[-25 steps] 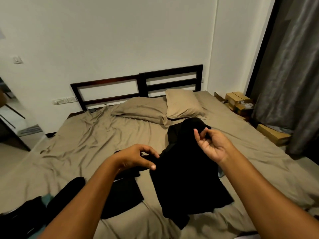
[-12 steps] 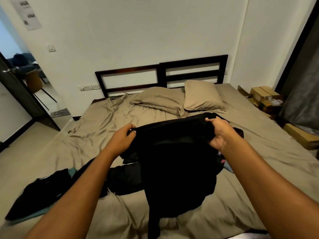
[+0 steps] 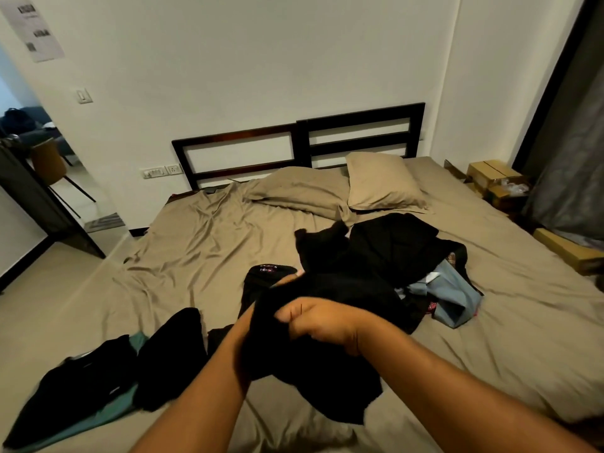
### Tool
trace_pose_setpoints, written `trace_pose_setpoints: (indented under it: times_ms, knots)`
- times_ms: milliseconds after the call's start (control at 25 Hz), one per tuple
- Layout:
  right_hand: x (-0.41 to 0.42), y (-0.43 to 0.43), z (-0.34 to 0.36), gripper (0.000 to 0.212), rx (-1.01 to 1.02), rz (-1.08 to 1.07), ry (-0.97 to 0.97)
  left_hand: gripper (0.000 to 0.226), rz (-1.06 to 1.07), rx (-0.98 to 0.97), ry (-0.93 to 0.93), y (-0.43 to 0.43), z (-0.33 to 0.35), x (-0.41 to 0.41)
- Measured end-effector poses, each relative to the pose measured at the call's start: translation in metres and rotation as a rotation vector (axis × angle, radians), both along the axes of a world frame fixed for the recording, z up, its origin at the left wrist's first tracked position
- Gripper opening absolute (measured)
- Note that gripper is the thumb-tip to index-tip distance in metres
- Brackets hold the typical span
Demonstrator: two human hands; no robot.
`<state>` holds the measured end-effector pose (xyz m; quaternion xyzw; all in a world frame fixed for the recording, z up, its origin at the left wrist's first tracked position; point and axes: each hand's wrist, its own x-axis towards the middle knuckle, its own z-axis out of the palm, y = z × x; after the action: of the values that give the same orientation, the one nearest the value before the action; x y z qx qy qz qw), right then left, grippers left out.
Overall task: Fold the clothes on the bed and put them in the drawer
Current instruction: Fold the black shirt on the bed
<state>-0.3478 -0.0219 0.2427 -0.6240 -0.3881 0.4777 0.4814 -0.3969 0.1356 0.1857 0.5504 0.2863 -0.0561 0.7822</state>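
The right hand (image 3: 315, 322) is closed as a fist around a black garment (image 3: 327, 374), held over the bed (image 3: 212, 253) just left of the clothes pile (image 3: 395, 250). The left hand (image 3: 289, 278) is mostly hidden under this garment, so I cannot tell its grip. More dark clothes (image 3: 170, 351) lie well left of the pile.

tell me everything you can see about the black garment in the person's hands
The black cloth garment looks soft and plain, and is bunched up above the tan bedsheet. The right hand grips its upper edge in a fist. The left hand is mostly hidden behind its folds. Its lower part hangs crumpled.
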Motion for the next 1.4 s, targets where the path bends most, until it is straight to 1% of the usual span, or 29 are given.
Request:
trace_pose_setpoints:
  times_ms: [40,80,120,160,200,240,320,360,400,440,480,520,560,600,640,680,720,760,840,920,960,1000,1080,1120,1200,1280,1320,1360,1400]
  knots:
    - [0.003,-0.001,-0.006,0.028,-0.071,0.070,-0.053,0.011,-0.027,-0.047,-0.045,0.002,0.006,0.010]
    - [0.006,-0.002,-0.010,0.017,-0.133,0.112,-0.104,0.012,-0.045,-0.070,-0.075,0.006,0.016,0.019]
    - [0.012,-0.003,-0.013,0.014,-0.167,0.105,-0.125,0.030,-0.054,-0.127,-0.105,0.010,0.025,0.023]
    - [0.019,-0.003,-0.019,0.027,-0.182,0.036,-0.124,0.050,-0.068,-0.197,-0.116,0.029,0.024,0.028]
    - [0.027,-0.001,-0.027,0.041,-0.173,-0.115,-0.104,0.062,-0.078,-0.246,-0.141,0.047,0.022,0.027]
    - [0.035,0.000,-0.031,0.048,-0.147,-0.356,-0.094,0.064,-0.088,-0.253,-0.145,0.060,0.023,0.022]
    - [0.048,0.008,-0.042,0.051,-0.082,-0.833,-0.244,0.055,-0.145,-0.221,-0.169,0.084,0.017,0.014]
    - [0.051,0.017,-0.045,0.060,-0.094,-0.942,-0.303,0.050,-0.161,-0.233,-0.170,0.097,0.020,0.009]
    - [0.050,0.027,-0.045,0.079,-0.113,-0.922,-0.315,0.044,-0.154,-0.250,-0.171,0.110,0.023,0.006]
    - [0.048,0.042,-0.047,0.098,-0.132,-0.807,-0.293,0.034,-0.148,-0.267,-0.193,0.124,0.025,0.003]
    - [0.043,0.061,-0.048,0.101,-0.163,-0.682,-0.245,0.026,-0.147,-0.291,-0.216,0.139,0.026,0.003]
    - [0.036,0.082,-0.049,0.085,-0.171,-0.588,-0.171,0.021,-0.148,-0.338,-0.254,0.151,0.030,-0.001]
    - [0.029,0.102,-0.049,0.059,-0.153,-0.539,-0.082,0.018,-0.136,-0.386,-0.284,0.163,0.032,-0.004]
    - [0.022,0.121,-0.053,0.038,-0.122,-0.535,-0.020,0.021,-0.129,-0.413,-0.296,0.177,0.031,-0.007]
    - [0.018,0.138,-0.056,0.028,-0.090,-0.573,0.023,0.030,-0.146,-0.419,-0.307,0.195,0.031,-0.010]
    - [0.017,0.149,-0.061,0.024,-0.093,-0.633,0.017,0.040,-0.176,-0.410,-0.311,0.212,0.028,-0.010]
    - [0.017,0.154,-0.059,0.021,-0.103,-0.686,-0.004,0.050,-0.200,-0.384,-0.309,0.230,0.024,-0.009]
    - [0.019,0.156,-0.055,0.020,-0.128,-0.697,-0.093,0.057,-0.224,-0.332,-0.300,0.246,0.019,-0.008]
    - [0.029,0.154,-0.047,0.025,-0.247,-0.603,-0.480,0.067,-0.285,-0.164,-0.298,0.269,0.012,-0.004]
    - [0.037,0.162,-0.036,0.047,-0.297,-0.504,-0.836,0.065,-0.356,0.129,-0.310,0.274,0.008,0.004]
    - [0.040,0.166,-0.029,0.056,-0.267,-0.512,-0.915,0.058,-0.363,0.273,-0.306,0.274,0.008,0.009]
    - [0.042,0.171,-0.024,0.063,-0.233,-0.537,-0.926,0.053,-0.368,0.376,-0.308,0.272,0.009,0.013]
    - [0.046,0.180,-0.012,0.068,-0.195,-0.545,-0.917,0.049,-0.368,0.466,-0.346,0.262,0.014,0.021]
    - [0.047,0.183,-0.009,0.068,-0.193,-0.536,-0.899,0.057,-0.392,0.499,-0.377,0.254,0.020,0.024]
    - [0.052,0.188,-0.002,0.067,-0.202,-0.533,-0.888,0.085,-0.487,0.588,-0.446,0.233,0.033,0.029]
    - [0.059,0.188,0.006,0.057,-0.202,-0.572,-0.902,0.094,-0.546,0.635,-0.477,0.215,0.042,0.037]
    - [0.064,0.185,0.011,0.049,-0.201,-0.605,-0.876,0.090,-0.541,0.673,-0.483,0.209,0.046,0.041]
    - [0.070,0.180,0.019,0.040,-0.207,-0.635,-0.828,0.078,-0.528,0.745,-0.486,0.205,0.049,0.046]
    - [0.074,0.174,0.025,0.032,-0.216,-0.650,-0.777,0.060,-0.521,0.834,-0.484,0.203,0.052,0.050]
